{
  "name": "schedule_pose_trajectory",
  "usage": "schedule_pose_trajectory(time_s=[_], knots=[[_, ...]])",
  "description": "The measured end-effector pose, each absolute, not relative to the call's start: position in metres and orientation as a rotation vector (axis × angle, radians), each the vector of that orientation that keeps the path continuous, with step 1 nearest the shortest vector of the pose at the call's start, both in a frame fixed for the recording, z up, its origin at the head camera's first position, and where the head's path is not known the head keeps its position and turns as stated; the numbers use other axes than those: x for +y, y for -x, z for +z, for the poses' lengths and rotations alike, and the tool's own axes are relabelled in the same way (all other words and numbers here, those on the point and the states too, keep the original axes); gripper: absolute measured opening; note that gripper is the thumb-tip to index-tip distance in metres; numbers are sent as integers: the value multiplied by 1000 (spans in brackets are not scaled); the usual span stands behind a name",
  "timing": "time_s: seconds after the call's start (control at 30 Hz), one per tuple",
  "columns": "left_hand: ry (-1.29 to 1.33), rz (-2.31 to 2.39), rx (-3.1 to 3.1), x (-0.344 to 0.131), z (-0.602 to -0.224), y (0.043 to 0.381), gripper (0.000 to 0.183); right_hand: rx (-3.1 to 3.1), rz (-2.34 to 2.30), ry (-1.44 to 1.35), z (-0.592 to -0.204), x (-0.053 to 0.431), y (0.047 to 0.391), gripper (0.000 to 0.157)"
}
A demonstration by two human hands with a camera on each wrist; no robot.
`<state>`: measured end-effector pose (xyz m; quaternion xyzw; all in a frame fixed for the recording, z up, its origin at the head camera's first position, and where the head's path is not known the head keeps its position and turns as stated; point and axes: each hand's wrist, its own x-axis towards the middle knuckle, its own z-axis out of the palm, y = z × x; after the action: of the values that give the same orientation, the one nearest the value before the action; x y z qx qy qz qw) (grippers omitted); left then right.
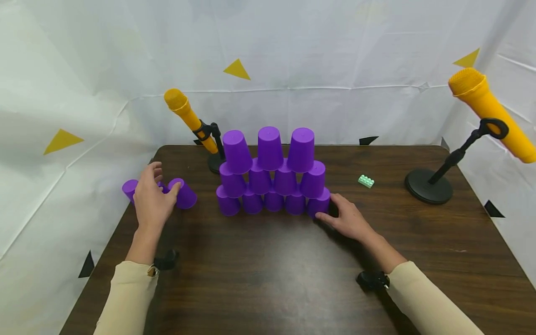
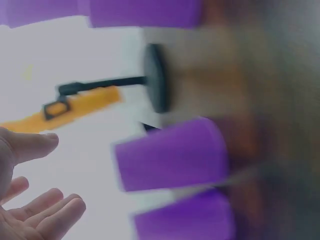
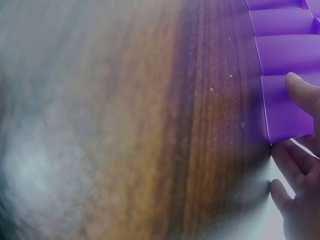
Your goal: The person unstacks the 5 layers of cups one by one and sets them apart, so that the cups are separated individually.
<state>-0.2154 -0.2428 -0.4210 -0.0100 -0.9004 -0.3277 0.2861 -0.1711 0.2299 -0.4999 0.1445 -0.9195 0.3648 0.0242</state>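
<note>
Over the purple cups at the table's left edge, my left hand has its thumb and fingers spread apart. One of these cups stands beside the thumb, and another shows past the hand's far side. The hand partly hides a further cup between them. Upside-down purple cups form a stepped wall mid-table, with three cups in its top row. My right hand is at the right end of its bottom row. Its thumb lies across the front of the end cup, with relaxed fingers along the outer side.
Behind the wall's left side, a yellow microphone leans in a black stand. Another yellow microphone sits in a stand at the right. A small mint-green toy brick lies right of the cups. White sheeting surrounds the table.
</note>
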Motion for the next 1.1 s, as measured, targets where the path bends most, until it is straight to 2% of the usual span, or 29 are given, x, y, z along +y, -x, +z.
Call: schedule_pose_trajectory(time_s=[0.23,0.4,0.63,1.1], knots=[[329,-1015,-2285,-193,-370,211,53,-2836,1128,-443,-499,230,170,63],[492,-1063,-2292,-150,-349,206,59,-2837,1137,-441,-500,230,169,62],[607,-1064,-2300,-120,-343,215,69,-2826,1139,-461,-500,230,171,63],[621,-1268,-2208,-117,-347,221,59,-2837,1136,-457,-499,230,171,65]])
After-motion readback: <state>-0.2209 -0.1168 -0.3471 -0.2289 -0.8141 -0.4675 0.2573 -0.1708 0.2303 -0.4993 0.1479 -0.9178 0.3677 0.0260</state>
